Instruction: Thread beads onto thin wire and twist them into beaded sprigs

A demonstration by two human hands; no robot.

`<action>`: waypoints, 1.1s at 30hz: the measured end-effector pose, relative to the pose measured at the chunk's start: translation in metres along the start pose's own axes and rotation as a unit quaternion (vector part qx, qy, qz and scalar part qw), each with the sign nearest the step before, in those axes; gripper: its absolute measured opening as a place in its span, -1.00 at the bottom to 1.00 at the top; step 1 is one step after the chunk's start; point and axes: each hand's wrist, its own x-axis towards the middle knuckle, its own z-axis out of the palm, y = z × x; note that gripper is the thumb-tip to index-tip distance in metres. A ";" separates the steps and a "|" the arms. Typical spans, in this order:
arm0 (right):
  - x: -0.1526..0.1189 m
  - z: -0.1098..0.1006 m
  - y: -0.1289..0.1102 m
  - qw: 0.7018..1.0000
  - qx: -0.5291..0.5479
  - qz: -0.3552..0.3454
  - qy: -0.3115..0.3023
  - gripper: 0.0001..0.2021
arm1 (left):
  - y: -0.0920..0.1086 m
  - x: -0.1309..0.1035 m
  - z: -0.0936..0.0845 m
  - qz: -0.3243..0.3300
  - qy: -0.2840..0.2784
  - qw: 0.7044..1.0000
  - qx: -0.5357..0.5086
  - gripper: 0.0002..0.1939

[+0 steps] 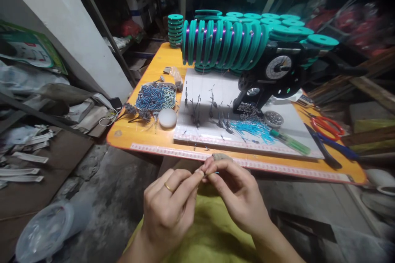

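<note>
Both hands met just below the near edge of the orange table (148,137), over the person's lap. The left hand (168,209) and the right hand (237,195) pinched, fingertip to fingertip, a tiny blue-tipped wire piece (212,173) — so small that its exact form could not be made out. It lay roughly level, its long axis running left to right between the two pinches, the blue end toward the right hand. Both hands were equally near it. The supply lay ahead and well apart: loose blue pieces (254,128) on the white board (234,90), more in a tray (156,96) to the left — beyond them, a row of teal spools (222,43).
</note>
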 end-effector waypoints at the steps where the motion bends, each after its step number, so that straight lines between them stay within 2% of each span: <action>1: 0.000 0.000 0.001 1.000 0.015 0.007 0.008 -0.91 | -0.004 0.000 -0.001 0.000 0.000 1.000 0.006 -0.62; 3: 0.000 -0.002 0.004 0.997 0.063 0.022 0.042 -0.90 | -0.019 0.000 -0.004 -0.002 0.013 0.999 0.030 -0.64; 5: 0.001 -0.004 0.007 0.992 0.096 0.027 0.078 -0.90 | -0.043 0.002 -0.009 -0.002 0.052 0.996 0.069 -0.66; 8: 0.002 -0.007 0.009 0.992 0.095 0.028 0.083 -0.90 | -0.083 0.006 -0.015 -0.036 0.082 0.987 0.133 -0.79; 11: 0.002 -0.007 0.011 0.991 0.109 0.045 0.069 -0.91 | -0.113 0.012 -0.015 -0.032 0.056 0.986 0.156 -0.87; 14: 0.001 -0.006 0.012 0.986 0.134 0.072 0.070 -0.92 | -0.126 0.017 -0.011 -0.027 0.038 0.983 0.179 -0.85; 20: 0.003 -0.009 0.015 0.984 0.134 0.068 0.091 -0.93 | -0.127 0.018 -0.013 -0.034 0.038 0.986 0.160 -0.78; 22: 0.004 -0.009 0.015 0.983 0.139 0.069 0.096 -0.93 | -0.120 0.017 -0.012 -0.035 0.061 0.983 0.167 -0.73; 24: 0.005 -0.009 0.016 0.981 0.149 0.078 0.095 -0.93 | -0.107 0.017 -0.006 -0.009 0.080 0.984 0.159 -0.67; 25: 0.005 -0.009 0.016 0.980 0.155 0.084 0.094 -0.93 | -0.099 0.017 -0.002 0.022 0.074 0.987 0.141 -0.65; 28: 0.005 -0.009 0.015 0.977 0.164 0.101 0.096 -0.92 | -0.080 0.019 0.015 0.124 0.004 0.989 0.077 -0.61; 30: 0.005 -0.010 0.014 0.976 0.164 0.107 0.098 -0.92 | -0.073 0.020 0.024 0.142 -0.020 0.989 0.047 -0.65; 33: 0.004 -0.012 0.015 0.976 0.165 0.106 0.097 -0.91 | -0.074 0.023 0.030 0.128 -0.031 0.991 0.005 -0.76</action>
